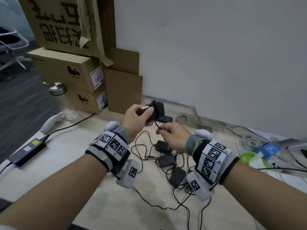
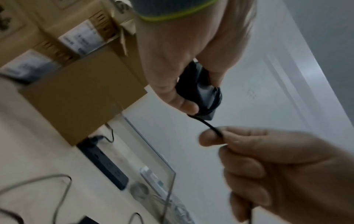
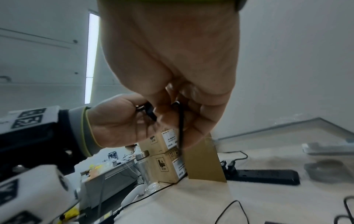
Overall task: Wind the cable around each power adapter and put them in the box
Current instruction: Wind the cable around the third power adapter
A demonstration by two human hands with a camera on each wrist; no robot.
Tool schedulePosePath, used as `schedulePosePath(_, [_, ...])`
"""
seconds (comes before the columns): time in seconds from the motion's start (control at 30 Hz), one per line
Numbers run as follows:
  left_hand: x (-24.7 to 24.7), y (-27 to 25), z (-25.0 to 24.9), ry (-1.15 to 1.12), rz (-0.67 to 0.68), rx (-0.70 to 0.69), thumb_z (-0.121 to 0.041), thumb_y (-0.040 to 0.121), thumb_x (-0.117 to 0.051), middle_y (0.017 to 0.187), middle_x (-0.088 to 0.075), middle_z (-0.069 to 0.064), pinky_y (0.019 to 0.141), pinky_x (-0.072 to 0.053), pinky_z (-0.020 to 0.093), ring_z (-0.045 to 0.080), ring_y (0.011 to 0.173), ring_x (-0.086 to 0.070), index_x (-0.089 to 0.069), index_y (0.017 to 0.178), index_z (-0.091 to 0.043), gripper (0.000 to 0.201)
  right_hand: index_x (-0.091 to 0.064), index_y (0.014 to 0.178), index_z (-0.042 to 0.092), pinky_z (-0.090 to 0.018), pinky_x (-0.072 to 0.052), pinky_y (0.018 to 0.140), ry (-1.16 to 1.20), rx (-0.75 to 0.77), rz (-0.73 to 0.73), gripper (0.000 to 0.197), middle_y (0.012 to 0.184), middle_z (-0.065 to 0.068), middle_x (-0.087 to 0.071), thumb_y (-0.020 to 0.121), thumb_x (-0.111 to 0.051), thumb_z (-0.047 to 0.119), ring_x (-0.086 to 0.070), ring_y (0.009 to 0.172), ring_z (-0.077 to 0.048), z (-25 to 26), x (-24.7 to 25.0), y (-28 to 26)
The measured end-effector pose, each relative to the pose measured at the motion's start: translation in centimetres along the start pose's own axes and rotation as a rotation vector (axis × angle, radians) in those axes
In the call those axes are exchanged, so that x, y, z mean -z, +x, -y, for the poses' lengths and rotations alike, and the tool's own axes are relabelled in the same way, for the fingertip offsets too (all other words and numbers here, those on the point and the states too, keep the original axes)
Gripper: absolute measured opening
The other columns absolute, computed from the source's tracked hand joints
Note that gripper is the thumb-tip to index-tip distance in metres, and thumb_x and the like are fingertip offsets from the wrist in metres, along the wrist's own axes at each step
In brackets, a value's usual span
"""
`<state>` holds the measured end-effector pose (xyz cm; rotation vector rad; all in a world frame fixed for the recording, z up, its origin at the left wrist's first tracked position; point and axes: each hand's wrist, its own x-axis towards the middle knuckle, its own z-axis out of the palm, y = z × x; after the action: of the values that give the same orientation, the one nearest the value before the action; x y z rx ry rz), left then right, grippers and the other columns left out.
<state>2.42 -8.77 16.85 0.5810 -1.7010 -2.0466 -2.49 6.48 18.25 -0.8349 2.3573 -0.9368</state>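
My left hand (image 1: 141, 117) grips a black power adapter (image 1: 157, 110) above the table, with turns of its black cable wound round the body (image 2: 203, 94). A short free length of that cable (image 1: 157, 126) runs down to my right hand (image 1: 172, 135), which pinches it between thumb and forefinger (image 2: 220, 134). In the right wrist view the cable (image 3: 180, 128) hangs from those fingers. Several more black adapters (image 1: 167, 161) lie with tangled cables (image 1: 142, 146) on the table below my hands. Which box is meant I cannot tell.
Stacked cardboard boxes (image 1: 66, 68) stand at the back left beside a glass bottle with a metal lid (image 1: 64, 102). A laptop power brick (image 1: 27, 151) lies at left. A black power strip (image 3: 266, 176) sits by the wall. Packets and papers (image 1: 259, 151) clutter the right.
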Motion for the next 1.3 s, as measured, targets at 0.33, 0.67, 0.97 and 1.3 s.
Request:
schedulePosePath(0.33, [1.7, 0.1, 0.5, 0.501, 0.131, -0.096, -0.025, 0.084, -0.072, 0.085, -0.066, 0.015, 0.061, -0.057, 0.039, 0.023, 0.067, -0.066, -0.054, 0.095, -0.011, 0.026, -0.064, 0.068, 0.023, -0.029, -0.039, 0.062, -0.310, 0.153, -0.184, 0.026, 0.056, 0.008, -0.049, 0.092, -0.058, 0.034, -0.046, 0.057, -0.011, 2.9, 4.2, 0.3])
schedulePosePath(0.67, [0.9, -1.2, -0.6, 0.330, 0.400, 0.073, -0.021, 0.091, -0.064, 0.091, -0.063, 0.015, 0.058, -0.056, 0.031, 0.020, 0.062, -0.065, -0.060, 0.101, -0.012, 0.014, -0.065, 0.065, 0.017, -0.030, -0.042, 0.054, 0.140, 0.157, -0.273, 0.020, 0.052, 0.001, -0.051, 0.083, -0.072, 0.022, -0.044, 0.046, -0.016, 2.0, 6.1, 1.5])
schedulePosePath(0.97, [-0.4, -1.5, 0.0, -0.136, 0.361, 0.258, -0.008, 0.095, -0.054, 0.124, -0.054, 0.018, 0.076, -0.060, 0.038, 0.034, 0.105, -0.062, -0.056, 0.123, -0.015, 0.028, -0.060, 0.074, 0.013, -0.025, -0.050, 0.046, 0.536, 0.069, -0.292, 0.017, 0.064, -0.002, -0.056, 0.090, -0.064, 0.018, -0.054, 0.045, -0.011, 1.8, 5.2, 1.2])
schedulePosePath(1.3, [-0.4, -1.2, -0.1, -0.357, 0.302, 0.250, -0.014, 0.100, -0.045, 0.096, -0.069, 0.010, 0.078, -0.059, 0.032, 0.019, 0.085, -0.066, -0.063, 0.109, -0.009, 0.021, -0.055, 0.084, 0.012, -0.026, -0.053, 0.046, 0.706, -0.006, -0.180, 0.015, 0.080, -0.010, -0.069, 0.097, -0.051, 0.017, -0.067, 0.059, -0.014, 2.2, 3.7, 0.4])
